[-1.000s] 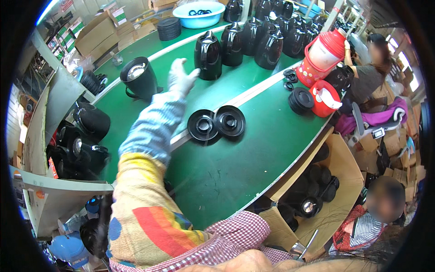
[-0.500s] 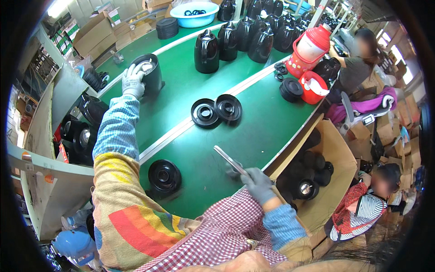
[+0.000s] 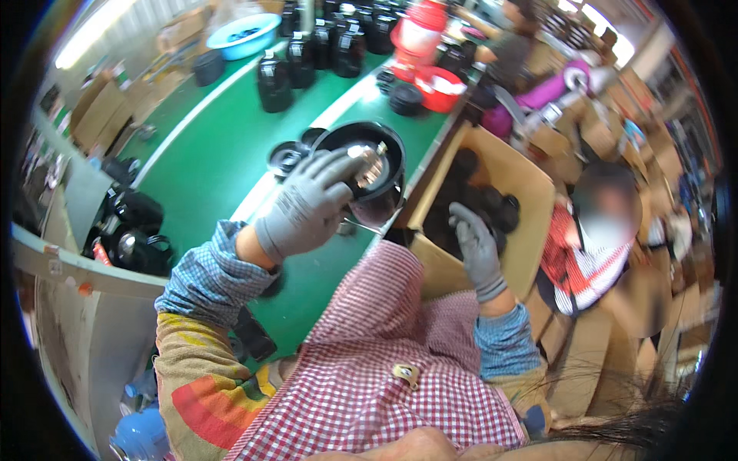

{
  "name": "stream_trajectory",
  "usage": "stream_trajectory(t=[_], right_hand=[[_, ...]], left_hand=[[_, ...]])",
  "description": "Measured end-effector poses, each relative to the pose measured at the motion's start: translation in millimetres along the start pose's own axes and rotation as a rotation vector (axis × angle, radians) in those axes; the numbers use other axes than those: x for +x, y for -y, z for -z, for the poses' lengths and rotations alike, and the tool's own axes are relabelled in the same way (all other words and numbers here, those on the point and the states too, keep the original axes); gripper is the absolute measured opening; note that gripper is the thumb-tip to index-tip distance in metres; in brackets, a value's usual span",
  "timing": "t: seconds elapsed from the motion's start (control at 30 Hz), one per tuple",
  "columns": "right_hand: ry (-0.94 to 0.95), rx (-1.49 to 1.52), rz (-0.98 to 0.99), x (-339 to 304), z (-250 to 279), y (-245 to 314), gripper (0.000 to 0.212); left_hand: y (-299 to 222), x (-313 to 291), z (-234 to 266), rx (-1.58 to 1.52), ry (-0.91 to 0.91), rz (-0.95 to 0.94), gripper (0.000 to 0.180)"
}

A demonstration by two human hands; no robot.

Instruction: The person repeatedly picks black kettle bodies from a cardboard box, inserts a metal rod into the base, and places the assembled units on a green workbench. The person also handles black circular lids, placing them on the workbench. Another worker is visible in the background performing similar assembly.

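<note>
My left hand (image 3: 304,207), in a grey glove, grips the rim of a black jug body (image 3: 396,154), fingers reaching over its mouth. A shiny silvery part (image 3: 373,169) shows inside the mouth. The body is tilted and held near the front edge of the green worktable (image 3: 207,154). Over the cardboard box (image 3: 530,165) my gloved right hand (image 3: 478,246) is raised, fingers apart and nothing seen in it. Just beyond my left hand lie two black round parts, one a ringed disc (image 3: 286,159), the other (image 3: 311,136) partly hidden by the body.
Dark round pieces (image 3: 492,203) fill the box. Black jugs (image 3: 273,83) stand along the far side, near a blue basin (image 3: 244,37). A red-and-white flask (image 3: 419,34) and red tub (image 3: 440,88) are at far right. Two people are nearby, one in a red sleeve (image 3: 560,246).
My left hand has brought the jug body from the far left to in front of me. My right hand no longer shows the flat metal tool and has moved over the box. The view has shifted.
</note>
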State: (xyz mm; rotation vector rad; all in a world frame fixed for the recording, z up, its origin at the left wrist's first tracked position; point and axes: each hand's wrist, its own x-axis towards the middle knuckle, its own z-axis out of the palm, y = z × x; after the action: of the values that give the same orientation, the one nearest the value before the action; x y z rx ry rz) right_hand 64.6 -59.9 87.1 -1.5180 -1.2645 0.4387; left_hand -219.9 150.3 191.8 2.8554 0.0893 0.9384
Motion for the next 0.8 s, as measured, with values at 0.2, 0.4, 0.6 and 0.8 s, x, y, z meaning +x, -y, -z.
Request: stream_trajectory(t=[0.2,0.4,0.6,0.8], right_hand=[[-0.067,0.164,-0.219,-63.0,60.4,49.2,0.043],[0.001,0.137,-0.472,-170.7,60.7,-26.2,0.049],[-0.057,0.144,-0.464,-203.6,38.6,-45.3,0.044],[0.019,0.073,-0.482,-184.9,52.1,-36.4,0.052]], left_hand=[[-124.1,13.0,-99.6,-0.225,0.179,-0.17,0.026],[-223.5,-22.6,-165.3,-0.24,0.472,-0.236,0.032],[-258.3,-22.0,-175.5,-0.269,0.65,-0.211,0.026],[-196.8,-1.7,-167.2,-0.775,0.44,-0.25,0.033]])
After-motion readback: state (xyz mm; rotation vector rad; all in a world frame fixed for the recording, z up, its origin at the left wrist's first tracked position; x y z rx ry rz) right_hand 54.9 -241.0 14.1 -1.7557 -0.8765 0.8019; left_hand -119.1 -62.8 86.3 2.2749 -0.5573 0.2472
